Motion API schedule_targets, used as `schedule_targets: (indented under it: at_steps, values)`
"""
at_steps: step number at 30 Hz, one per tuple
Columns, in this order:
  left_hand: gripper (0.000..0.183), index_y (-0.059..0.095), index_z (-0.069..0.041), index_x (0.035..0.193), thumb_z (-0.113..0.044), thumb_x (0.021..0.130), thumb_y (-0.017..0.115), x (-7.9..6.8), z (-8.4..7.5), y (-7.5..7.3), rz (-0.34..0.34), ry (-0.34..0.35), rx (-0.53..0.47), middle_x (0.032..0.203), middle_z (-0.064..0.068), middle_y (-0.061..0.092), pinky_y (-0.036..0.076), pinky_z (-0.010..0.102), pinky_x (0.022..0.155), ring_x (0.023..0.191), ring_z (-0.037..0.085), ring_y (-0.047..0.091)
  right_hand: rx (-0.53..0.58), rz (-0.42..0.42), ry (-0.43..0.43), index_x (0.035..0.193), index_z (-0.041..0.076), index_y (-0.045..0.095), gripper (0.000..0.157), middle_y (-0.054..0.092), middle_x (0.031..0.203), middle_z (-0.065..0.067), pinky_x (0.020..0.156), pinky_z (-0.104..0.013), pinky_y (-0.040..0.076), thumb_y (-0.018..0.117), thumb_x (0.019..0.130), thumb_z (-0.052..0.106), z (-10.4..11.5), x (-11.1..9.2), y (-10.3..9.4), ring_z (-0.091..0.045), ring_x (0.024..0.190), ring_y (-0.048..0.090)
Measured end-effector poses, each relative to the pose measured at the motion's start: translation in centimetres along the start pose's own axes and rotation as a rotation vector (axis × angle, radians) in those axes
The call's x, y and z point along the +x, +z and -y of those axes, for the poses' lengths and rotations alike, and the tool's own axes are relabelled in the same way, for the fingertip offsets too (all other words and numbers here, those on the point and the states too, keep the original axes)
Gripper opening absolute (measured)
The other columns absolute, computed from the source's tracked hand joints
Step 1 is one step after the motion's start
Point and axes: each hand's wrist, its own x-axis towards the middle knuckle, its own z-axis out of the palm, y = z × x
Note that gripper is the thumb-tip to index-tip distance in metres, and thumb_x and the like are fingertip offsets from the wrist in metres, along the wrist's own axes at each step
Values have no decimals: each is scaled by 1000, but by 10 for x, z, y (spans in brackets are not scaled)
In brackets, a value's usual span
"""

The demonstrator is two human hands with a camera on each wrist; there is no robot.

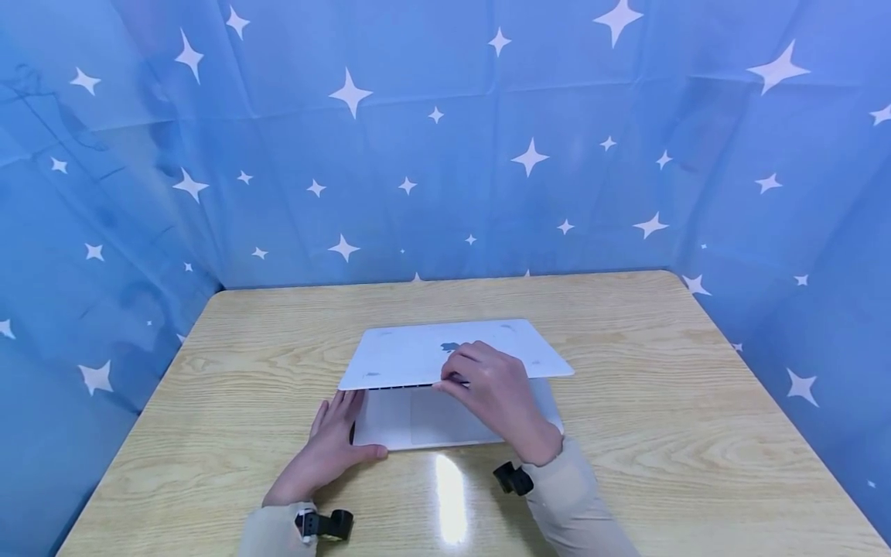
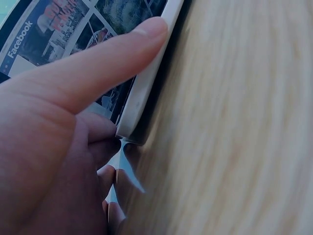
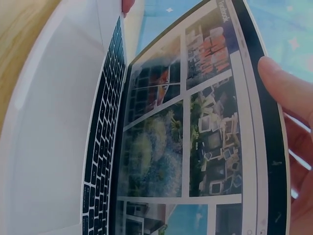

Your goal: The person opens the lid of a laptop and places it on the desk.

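Observation:
A silver laptop point(image 1: 407, 352) lies on the table with its lid partly raised, the logo side facing up and away from the keyboard. My right hand point(image 1: 496, 391) pinches the middle of the lid's free edge. In the right wrist view the thumb point(image 3: 283, 85) lies on the black bezel, with fingers behind the lid. The lit screen point(image 3: 161, 152) shows photo tiles above the black keyboard point(image 3: 100, 142). My left hand point(image 1: 330, 447) holds the base's front left corner, fingers along its left side. Its thumb point(image 2: 112, 63) lies over the front edge in the left wrist view.
The wooden table point(image 1: 668, 402) extends around the laptop on all sides. A blue curtain point(image 1: 431, 155) with white stars hangs behind and beside it. Black wrist-worn devices sit at both cuffs, and a bright reflection point(image 1: 450, 495) shows in front of the laptop.

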Motion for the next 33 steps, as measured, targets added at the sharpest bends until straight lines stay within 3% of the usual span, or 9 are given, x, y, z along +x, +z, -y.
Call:
schedule_targets:
  at_steps: [19,33]
  values:
    - [111,13,-1,141,-62,64,65,-1,2,2,-28,21,37,147,16,9,-4,50,104,134,31,-3,65,-47,40,67,23,62,19,54,68,15,53,-16,42,72,70,38,1,5,0,-1,63,47]
    - [109,16,0,140,-59,63,67,-1,2,3,-45,33,26,148,14,8,-5,50,104,134,32,-2,46,-47,59,64,22,58,22,52,67,14,48,-17,39,72,70,38,0,13,-3,-1,61,46]
